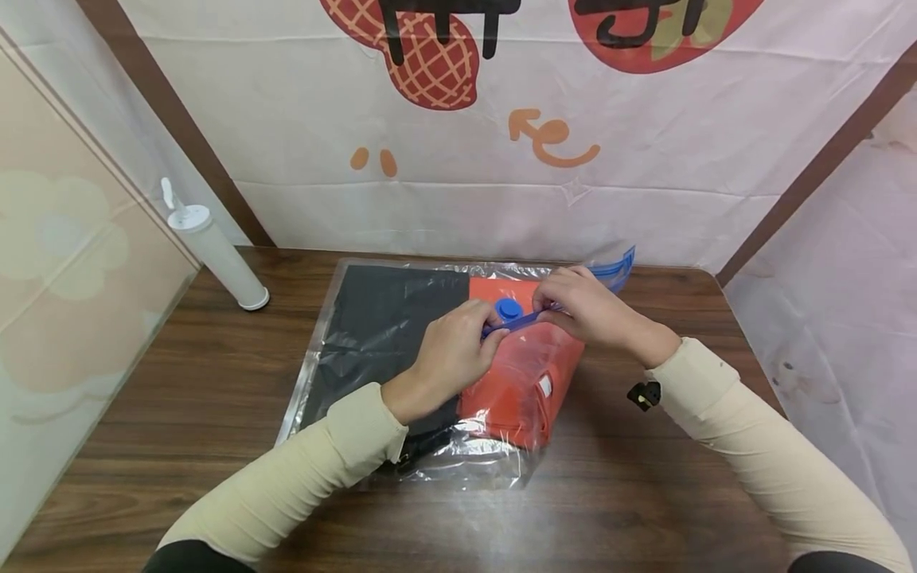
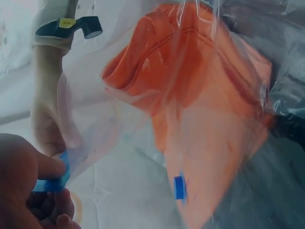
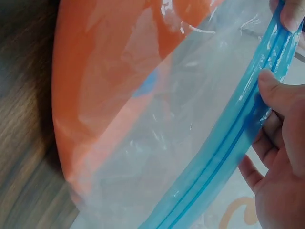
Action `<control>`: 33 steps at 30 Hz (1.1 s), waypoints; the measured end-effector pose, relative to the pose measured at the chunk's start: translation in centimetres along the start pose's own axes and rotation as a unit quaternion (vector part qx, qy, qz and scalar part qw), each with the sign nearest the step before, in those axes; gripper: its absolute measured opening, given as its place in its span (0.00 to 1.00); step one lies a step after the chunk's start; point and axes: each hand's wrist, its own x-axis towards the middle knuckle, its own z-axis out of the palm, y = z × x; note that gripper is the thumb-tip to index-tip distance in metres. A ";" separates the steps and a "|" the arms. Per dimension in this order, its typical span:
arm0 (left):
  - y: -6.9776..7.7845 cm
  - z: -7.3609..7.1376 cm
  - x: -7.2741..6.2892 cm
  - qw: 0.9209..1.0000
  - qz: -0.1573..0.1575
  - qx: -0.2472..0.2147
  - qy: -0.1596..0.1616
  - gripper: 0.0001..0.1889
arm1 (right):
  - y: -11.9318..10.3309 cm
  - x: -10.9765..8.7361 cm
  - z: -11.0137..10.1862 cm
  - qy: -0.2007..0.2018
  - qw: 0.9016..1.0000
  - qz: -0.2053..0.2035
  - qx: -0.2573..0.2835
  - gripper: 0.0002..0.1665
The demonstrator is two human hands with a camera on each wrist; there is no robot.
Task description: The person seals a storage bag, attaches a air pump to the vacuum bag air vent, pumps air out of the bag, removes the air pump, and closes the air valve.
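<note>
A clear plastic storage bag (image 1: 494, 469) with a blue zip strip (image 3: 224, 148) lies on the table. Inside it are a folded orange garment (image 1: 509, 398) and a folded black garment (image 1: 394, 318), side by side. A round blue valve (image 1: 509, 308) shows on the bag over the orange part. My left hand (image 1: 458, 342) pinches the blue strip between thumb and fingers. Just to its right, my right hand (image 1: 583, 306) pinches the same strip, its thumb on the near face in the right wrist view. Beyond the right hand, the strip's free end curls up.
A white pump cylinder (image 1: 220, 259) with a handle stands at the back left of the wooden table (image 1: 143, 422). Printed cloth walls (image 1: 458, 215) close off the back and sides. A small black device (image 1: 644, 395) hangs at the right cuff.
</note>
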 end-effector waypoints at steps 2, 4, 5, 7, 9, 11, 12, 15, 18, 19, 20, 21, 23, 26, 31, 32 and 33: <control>0.0 0.0 0.1 1.000 0.000 0.000 0.001 0.07 | 0.2 0.0 0.0 0.002 1.000 -0.006 0.000 0.08; 0.0 0.0 0.2 1.000 0.001 0.001 0.002 0.07 | 0.3 0.1 0.1 0.011 1.000 -0.013 -0.003 0.08; -0.1 -0.1 0.2 1.000 0.002 0.000 0.002 0.07 | 0.3 0.1 0.3 0.017 1.000 -0.016 -0.006 0.08; -0.2 0.0 0.3 1.000 0.002 0.000 0.003 0.08 | 0.3 0.2 0.6 0.027 0.999 -0.021 -0.012 0.08; -0.4 0.0 0.4 1.000 0.002 -0.002 0.001 0.08 | 0.4 0.2 0.7 0.031 0.999 -0.024 -0.013 0.08; -0.6 0.0 0.5 1.000 0.002 -0.002 -0.003 0.07 | 0.5 0.2 0.7 0.025 0.999 -0.022 -0.008 0.08; -0.7 0.1 0.6 1.000 0.002 -0.001 -0.006 0.07 | 0.6 0.2 0.6 0.020 1.000 -0.020 -0.003 0.08; -0.9 0.1 0.6 1.000 0.003 0.000 -0.012 0.07 | 1.1 0.2 0.2 0.002 1.000 -0.002 0.014 0.08; -1.1 0.1 0.7 1.000 0.008 -0.001 -0.007 0.06 | 1.5 0.2 -0.2 -0.007 1.000 0.018 0.021 0.08; -1.1 0.1 0.7 1.000 0.011 -0.002 -0.004 0.06 | 1.6 0.2 -0.3 -0.009 0.999 0.023 0.023 0.08; -1.1 0.1 0.7 1.000 0.013 -0.003 -0.002 0.06 | 1.7 0.1 -0.4 -0.009 0.999 0.026 0.025 0.08; -1.1 0.1 0.7 1.000 0.014 -0.004 0.000 0.06 | 1.7 0.1 -0.4 -0.009 0.999 0.028 0.027 0.07; -1.2 0.1 0.7 1.000 0.015 -0.006 0.000 0.06 | 1.7 0.0 -0.4 -0.011 0.999 0.029 0.029 0.05; -1.2 0.0 0.5 1.000 0.013 -0.008 -0.004 0.06 | 1.5 -0.1 -0.3 -0.005 0.999 0.024 0.031 0.03; -1.2 -0.1 0.3 1.000 0.010 -0.009 -0.003 0.07 | 1.0 -0.1 0.2 0.028 0.999 0.005 0.016 0.05; -1.2 -0.1 0.3 1.000 0.010 -0.008 -0.002 0.07 | 0.9 -0.1 0.3 0.035 0.999 0.002 0.012 0.06; -1.2 -0.2 0.3 1.000 0.011 -0.006 -0.002 0.07 | 0.8 -0.2 0.4 0.041 0.999 0.001 0.007 0.08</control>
